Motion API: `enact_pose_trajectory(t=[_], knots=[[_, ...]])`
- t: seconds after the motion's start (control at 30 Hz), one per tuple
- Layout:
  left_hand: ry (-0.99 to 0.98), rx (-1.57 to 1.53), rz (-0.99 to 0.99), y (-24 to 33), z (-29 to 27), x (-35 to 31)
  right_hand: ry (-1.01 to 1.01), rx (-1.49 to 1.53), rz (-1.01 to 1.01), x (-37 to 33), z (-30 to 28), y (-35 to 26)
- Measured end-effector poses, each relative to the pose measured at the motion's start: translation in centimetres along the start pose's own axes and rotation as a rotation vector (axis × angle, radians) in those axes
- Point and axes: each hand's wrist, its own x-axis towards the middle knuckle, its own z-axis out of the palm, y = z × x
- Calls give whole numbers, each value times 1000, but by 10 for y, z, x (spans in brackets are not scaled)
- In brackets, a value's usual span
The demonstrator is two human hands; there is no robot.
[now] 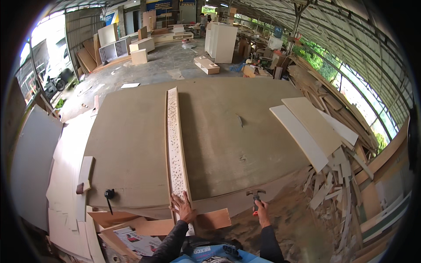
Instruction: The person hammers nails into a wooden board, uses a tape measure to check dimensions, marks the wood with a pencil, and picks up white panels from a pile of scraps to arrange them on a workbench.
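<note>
A long, narrow wooden channel [175, 140] with a white, dark-speckled inner face and raised pale edges lies lengthwise across the big brown tabletop [131, 131]. At its near end my left hand [184, 209] rests on it, fingers spread over the speckled face. To the right, just off the table's near edge, my right hand [262, 214] is closed around the dark handle of a hammer [255, 196]. The hammer's head points up and stands apart from the channel. A small dark item [240, 120] lies on the table to the right of the channel.
A black tape measure [109, 193] sits at the table's near left corner, by pale strips [84, 188]. Pale panels [302, 127] overlap the right edge, beside heaped offcuts [333, 184]. Brown boards [153, 226] lie below the near edge. White cabinets [221, 41] stand farther back.
</note>
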Motion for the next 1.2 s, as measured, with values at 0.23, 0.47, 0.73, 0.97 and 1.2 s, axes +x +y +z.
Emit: enact_pose_trajectory(t=[0.23,0.47,0.73,0.97,1.2], knots=[[17,211,144,-8,12,-15,-8,74,-2,2,-3,15],[34,47,165,-31,-23,-8,-45,-29,-202,5,78,21],[587,-36,-70,-147,-107,69,22,-602,-594,46,147,18],[528,-317,-10,-157,-155,58,6,-749,-503,32,176,31],[65,14,-93,-23,-42,-8,40,-693,-485,-31,176,98]])
